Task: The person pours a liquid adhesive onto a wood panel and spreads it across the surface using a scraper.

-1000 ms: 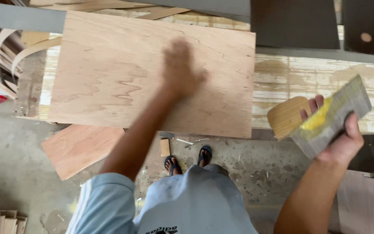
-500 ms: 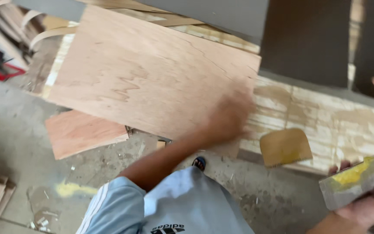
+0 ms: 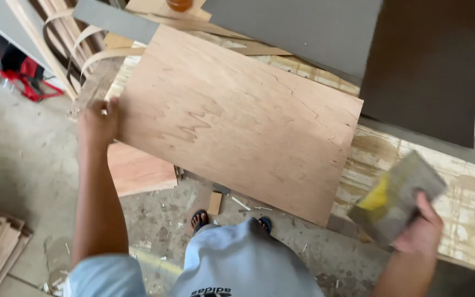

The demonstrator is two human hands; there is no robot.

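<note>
Head view: the left hand (image 3: pixel 97 122) has shifted from the face of the plywood sheet (image 3: pixel 237 118) to its left corner — fingers now closed on the edge, arm stretched forward, so the sheet is held for handling rather than wiped. The sheet lies flat on the table (image 3: pixel 468 220), overhanging its near edge. The right hand (image 3: pixel 421 231), drawn back to the right, fingers wrapped round a grey spreader (image 3: pixel 399 192) smeared with yellow glue.

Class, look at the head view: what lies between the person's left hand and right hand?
The plywood sheet spans most of the stretch: the left hand grips its left corner, and the right hand, holding a grey block, is just past its right edge.
</note>
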